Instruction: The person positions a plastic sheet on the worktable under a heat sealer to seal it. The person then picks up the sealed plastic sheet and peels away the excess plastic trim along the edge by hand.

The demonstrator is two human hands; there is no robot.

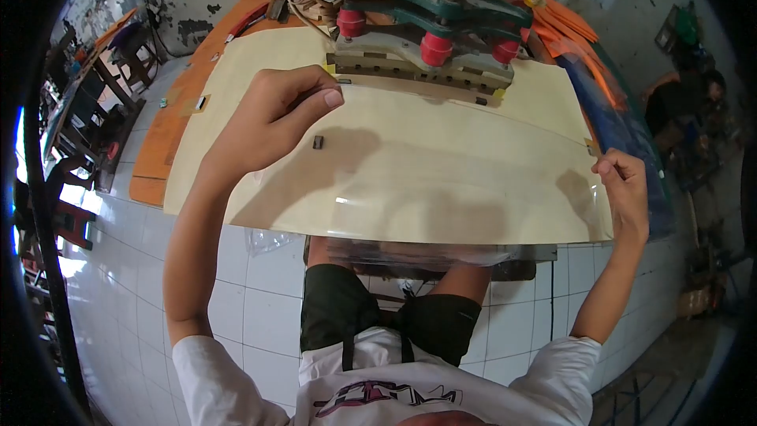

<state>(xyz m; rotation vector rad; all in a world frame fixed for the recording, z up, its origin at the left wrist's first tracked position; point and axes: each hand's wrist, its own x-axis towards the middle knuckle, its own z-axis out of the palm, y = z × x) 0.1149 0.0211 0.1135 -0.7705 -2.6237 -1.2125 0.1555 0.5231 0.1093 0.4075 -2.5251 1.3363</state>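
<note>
At cream board (pixel 236 55), glossy film (pixel 426 201), curled left hand (pixel 272 118), curled right hand (pixel 627 185)

No legible words, only stylized black and purple lettering (pixel 388 397), indecipherable, across the white shirt (pixel 489 386)

Film (pixel 426 199): clear, thin, glossy. Condition: spread out, board visible through it. Position: over the cream board (pixel 268 51). Far edge: runs obliquely across the board. Near portion: shows pale light reflections.
</note>
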